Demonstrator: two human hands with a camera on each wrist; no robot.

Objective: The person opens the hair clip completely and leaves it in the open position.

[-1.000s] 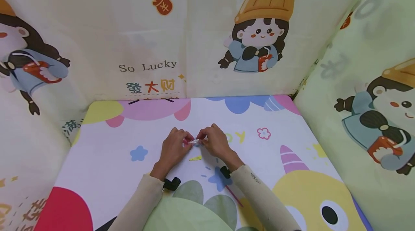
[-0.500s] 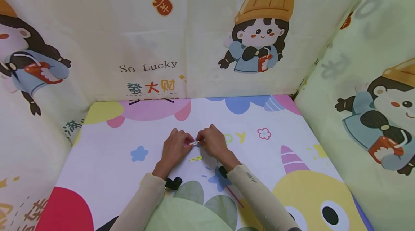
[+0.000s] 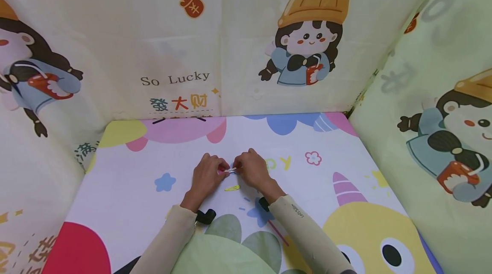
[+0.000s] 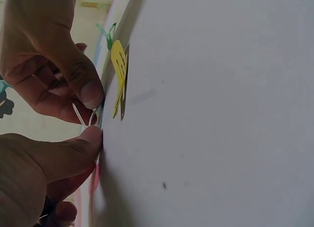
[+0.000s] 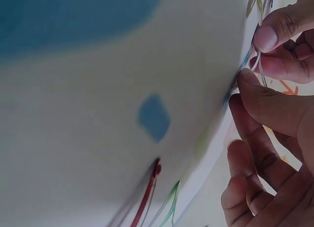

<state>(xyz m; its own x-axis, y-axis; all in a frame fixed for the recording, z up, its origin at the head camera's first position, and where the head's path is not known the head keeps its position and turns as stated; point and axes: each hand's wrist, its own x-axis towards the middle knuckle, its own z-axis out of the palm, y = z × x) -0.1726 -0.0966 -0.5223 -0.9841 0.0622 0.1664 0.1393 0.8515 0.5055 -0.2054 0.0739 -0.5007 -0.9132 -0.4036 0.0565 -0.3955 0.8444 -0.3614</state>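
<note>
Wrist views alone show a thin white clip (image 4: 81, 114) pinched between both hands' fingers (image 4: 91, 92); a yellow clip (image 3: 232, 188) lies near.

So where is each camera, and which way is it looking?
Head: worn on the head, looking forward and down at the mat; left hand, right hand and both sleeves show.
Left wrist: low beside the mat, facing the thumbs pinching a small white clip; yellow clip beyond.
Right wrist: low over the mat, facing the pinching fingertips.
Shared: head and left wrist both show the yellow clip.
</note>
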